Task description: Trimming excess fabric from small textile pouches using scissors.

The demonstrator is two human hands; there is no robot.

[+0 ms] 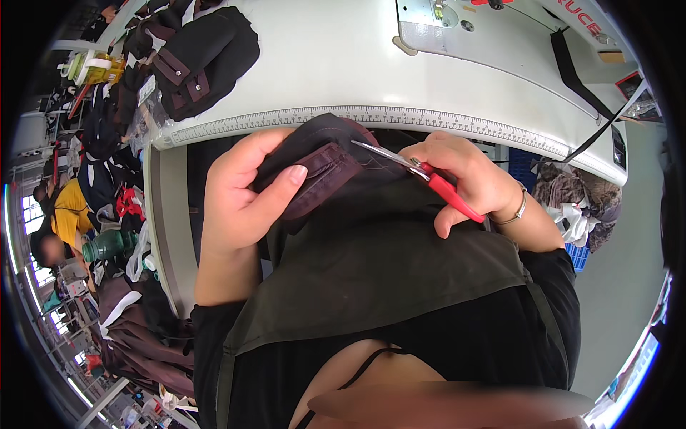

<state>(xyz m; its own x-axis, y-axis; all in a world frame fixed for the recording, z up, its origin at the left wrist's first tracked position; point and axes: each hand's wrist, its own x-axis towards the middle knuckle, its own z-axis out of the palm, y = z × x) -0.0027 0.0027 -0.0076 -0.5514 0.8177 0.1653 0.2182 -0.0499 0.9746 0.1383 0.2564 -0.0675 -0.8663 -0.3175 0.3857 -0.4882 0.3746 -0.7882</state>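
My left hand [241, 187] grips a dark fabric piece [321, 128] with a maroon zipper strip [327, 171] on it, the thumb pressed on the strip's left end. In my right hand [461, 166] is a pair of scissors [455, 198] with red handles. Their metal blades point left, with the tips against or just above the dark fabric, right of the zipper strip. Loose threads [370, 161] show near the blades. Whether the blades touch a thread cannot be told. Both hands are close to my body, over a dark apron [386, 273].
A white sewing table [321, 59] carries a ruler strip [257, 117] along its near edge. The sewing machine's metal plate [429, 32] is at upper right. Black pieces with maroon flaps [209, 59] lie at upper left. Farther left, a person in yellow [72, 206] is near heaped garments.
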